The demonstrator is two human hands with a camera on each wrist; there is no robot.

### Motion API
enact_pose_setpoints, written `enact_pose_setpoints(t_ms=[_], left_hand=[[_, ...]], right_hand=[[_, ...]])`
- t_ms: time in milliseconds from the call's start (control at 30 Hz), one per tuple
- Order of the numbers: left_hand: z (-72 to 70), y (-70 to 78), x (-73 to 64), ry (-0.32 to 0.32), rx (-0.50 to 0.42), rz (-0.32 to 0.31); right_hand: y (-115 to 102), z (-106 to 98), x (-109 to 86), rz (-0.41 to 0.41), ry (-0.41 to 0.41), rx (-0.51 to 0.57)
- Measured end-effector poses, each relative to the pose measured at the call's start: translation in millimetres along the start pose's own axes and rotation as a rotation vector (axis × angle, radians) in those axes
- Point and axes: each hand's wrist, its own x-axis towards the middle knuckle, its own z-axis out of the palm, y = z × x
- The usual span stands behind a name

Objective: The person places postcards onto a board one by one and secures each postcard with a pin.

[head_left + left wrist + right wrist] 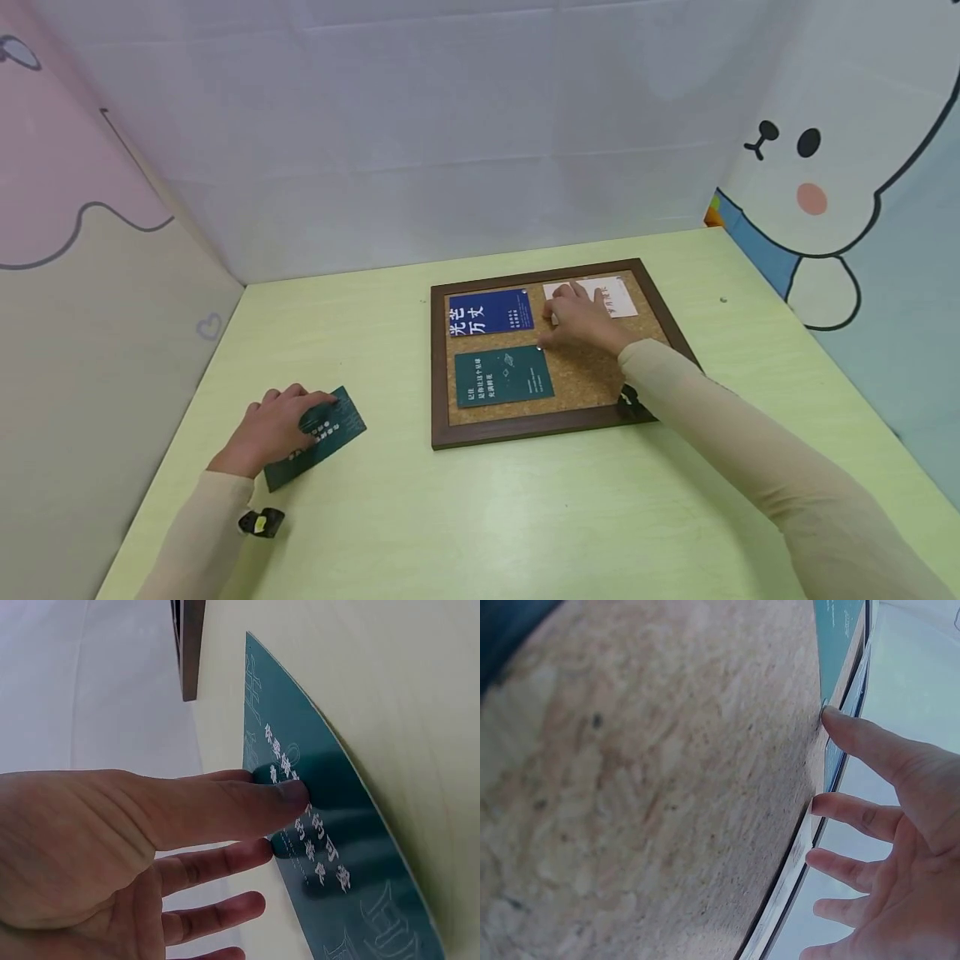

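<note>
On the left of the table, my left hand (276,427) pinches a dark green card (347,423) with white lettering. The left wrist view has the thumb (289,799) lying over the card's printed face and fingertips at its edge. My right hand (581,321) is spread over a framed cork board (592,375), thumb at a small pin on the corner of a second green card (502,377). Its other fingertips reach to the white card (621,298), partly covering it. Above the second green card lies a blue card (490,313) on the cork.
The cork board has a raised dark brown frame (495,435) and sits right of centre on the pale table (480,517). White cloth (420,150) hangs behind the table, with printed cartoon panels at both sides.
</note>
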Motion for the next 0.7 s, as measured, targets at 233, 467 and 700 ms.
enact_pose_setpoints(t_ms=[233,467,700], left_hand=[[-0.1,-4.4,1.2,-0.026,-0.018,-0.029],[-5.2,-7.3,2.4,0.003,-0.018,0.015],[-5.3,-9.1,4.5,-0.011,0.010,0.065]], right_hand=[[0.4,0.6,0.8,-0.001,0.002,0.001],[0.8,0.7,1.0,0.000,-0.001,-0.008],[1.8,1.2,1.6,-0.002,0.003,-0.010]])
